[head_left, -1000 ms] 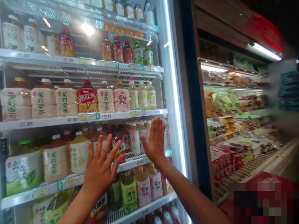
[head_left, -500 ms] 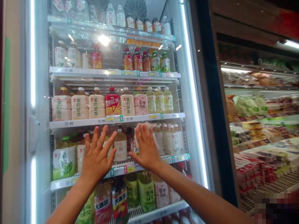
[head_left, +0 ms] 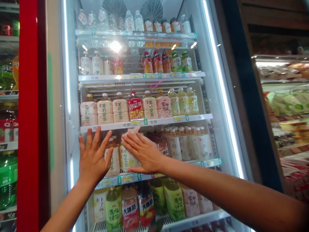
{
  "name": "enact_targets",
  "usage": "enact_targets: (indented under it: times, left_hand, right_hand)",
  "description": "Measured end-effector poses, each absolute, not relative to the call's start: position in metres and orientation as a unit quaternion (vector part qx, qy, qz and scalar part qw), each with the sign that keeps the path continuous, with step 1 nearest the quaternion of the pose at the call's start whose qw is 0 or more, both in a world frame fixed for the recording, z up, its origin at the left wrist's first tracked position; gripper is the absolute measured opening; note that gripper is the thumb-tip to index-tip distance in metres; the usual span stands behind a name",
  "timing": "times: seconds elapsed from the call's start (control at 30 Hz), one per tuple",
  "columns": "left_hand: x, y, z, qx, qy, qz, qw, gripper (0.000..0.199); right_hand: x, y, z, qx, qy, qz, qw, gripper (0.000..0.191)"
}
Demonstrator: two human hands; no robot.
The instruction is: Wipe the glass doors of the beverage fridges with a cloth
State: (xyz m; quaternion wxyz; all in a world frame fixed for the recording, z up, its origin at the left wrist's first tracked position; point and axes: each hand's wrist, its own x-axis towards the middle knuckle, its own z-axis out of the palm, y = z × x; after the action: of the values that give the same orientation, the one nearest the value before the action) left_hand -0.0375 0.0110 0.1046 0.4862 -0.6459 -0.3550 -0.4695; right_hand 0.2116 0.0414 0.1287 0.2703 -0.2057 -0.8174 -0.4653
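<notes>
In the head view, the right hand (head_left: 142,154) lies flat, fingers straight and close together, over a crumpled white tissue or thin cloth (head_left: 133,130); whether any finger pinches it I cannot tell. The cloth appears to lie between palm and glass door (head_left: 116,46), nearer the door's left edge than its right, just below the front edge of the third shelf (head_left: 169,120). A flat palm probably spreads pressure across the cloth. The left hand (head_left: 94,158) has its fingers spread wide and grasps nothing, its fingertips near that shelf's left front corner; perhaps it braces the arm, though whether it touches the glass is unclear. Behind the hands, a jasmine tea bottle (head_left: 113,162) and others stand upright on the fourth shelf. Above, a red iced tea bottle (head_left: 135,106) stands among paler ones near the third shelf's front edge, labels outward, presumably for easy reading. Towards the fourth shelf's right corner, white-capped bottles (head_left: 175,145) are grouped in rows, likely to save room
</notes>
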Motion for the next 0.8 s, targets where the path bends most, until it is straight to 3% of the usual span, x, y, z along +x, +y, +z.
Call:
enact_targets:
  times: [0.2, 0.3, 0.4, 0.57, 0.73, 0.8]
  left_hand:
    - [-0.071, 0.005, 0.11, -0.63, -0.375, -0.474, 0.487, 0.073]
    - [-0.078, -0.002, 0.112, -0.628, -0.39, -0.476, 0.477, 0.075]
    - [-0.083, -0.008, 0.113, -0.627, -0.393, -0.478, 0.473, 0.076]
    - [-0.085, -0.01, 0.116, -0.625, -0.396, -0.476, 0.476, 0.075]
    - [-0.071, -0.003, 0.122, -0.629, -0.376, -0.486, 0.478, 0.074]
    - [-0.06, 0.002, 0.126, -0.638, -0.363, -0.484, 0.477, 0.073]
  right_hand:
    - [0.162, 0.054, 0.2, -0.246, -0.746, -0.481, 0.389, 0.097]
    - [0.136, 0.051, 0.196, -0.163, -0.775, -0.524, 0.313, 0.105]
    - [0.13, 0.049, 0.202, -0.108, -0.79, -0.555, 0.238, 0.102]
    - [0.132, 0.051, 0.242, -0.255, -0.74, -0.524, 0.336, 0.096]
    - [0.144, 0.051, 0.231, -0.152, -0.773, -0.568, 0.239, 0.09]
    - [0.16, 0.056, 0.239, -0.182, -0.765, -0.558, 0.265, 0.084]
